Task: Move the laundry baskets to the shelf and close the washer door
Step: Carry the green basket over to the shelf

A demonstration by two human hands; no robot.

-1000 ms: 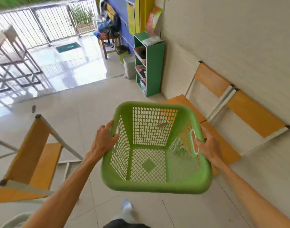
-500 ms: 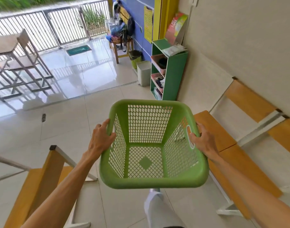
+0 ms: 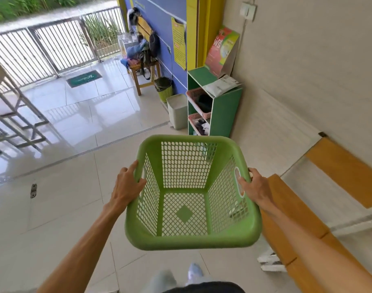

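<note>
An empty green mesh laundry basket (image 3: 192, 240) hangs in front of me above the tiled floor. My left hand (image 3: 127, 187) grips its left rim, and my right hand (image 3: 256, 187) grips the right rim at the handle slot. Ahead against the wall stands a green shelf (image 3: 225, 108), which holds two pink baskets (image 3: 194, 95) with dark items in them. No washer is in view.
A wooden bench (image 3: 297, 210) runs along the wall on my right. A grey bin (image 3: 177, 111) and a green bin (image 3: 165, 88) sit left of the shelf. A stool with bags (image 3: 146, 68) stands further back. Metal table frames (image 3: 9, 115) are at far left.
I have walked forward with the basket held in both hands. The green shelf is closer, and the wooden chair at my left has dropped out of view.
</note>
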